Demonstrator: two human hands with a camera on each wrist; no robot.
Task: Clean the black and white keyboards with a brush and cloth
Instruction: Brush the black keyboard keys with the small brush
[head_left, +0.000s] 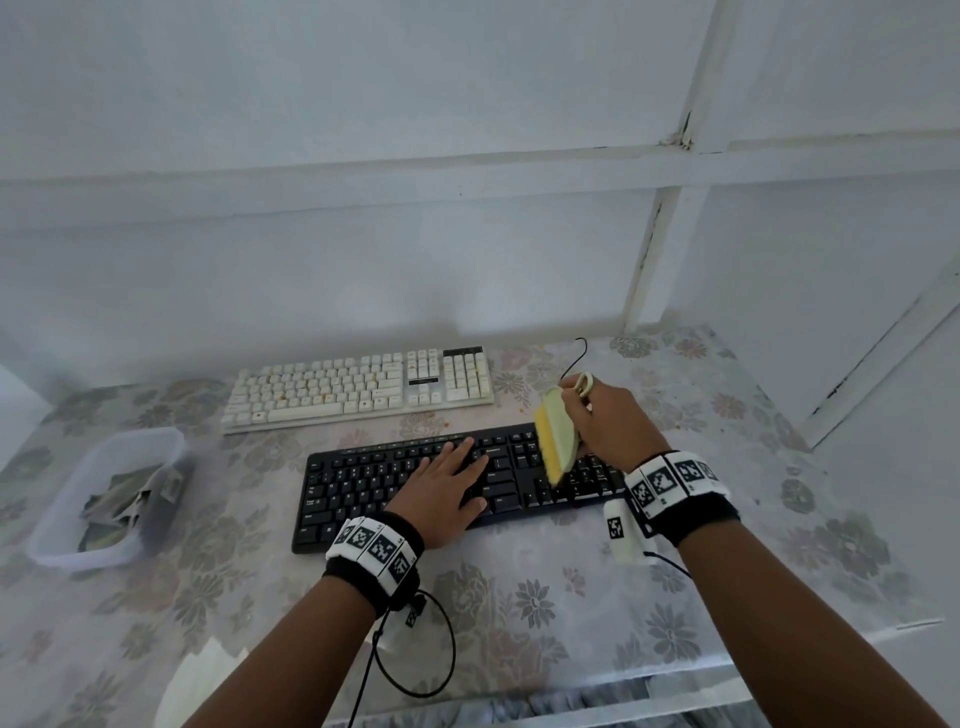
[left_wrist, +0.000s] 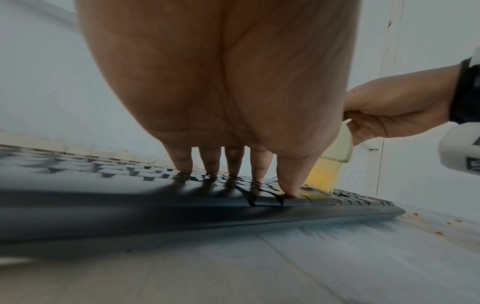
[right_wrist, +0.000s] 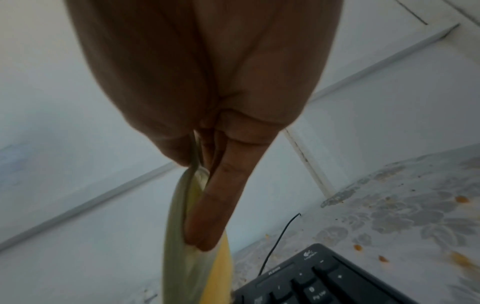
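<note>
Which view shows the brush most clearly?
The head view: the whole brush, yellow bristles on the black keyboard, held by the right hand. The left wrist view shows only part behind the left hand; the right wrist view shows it edge-on and blurred.

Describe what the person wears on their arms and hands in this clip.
Both forearms are bare and sleeveless, hands ungloved. Each wrist carries a black wristband ringed with white blocks bearing black square code markers. A thin black cable loops from the left band; a white marked camera housing hangs at the right.
</note>
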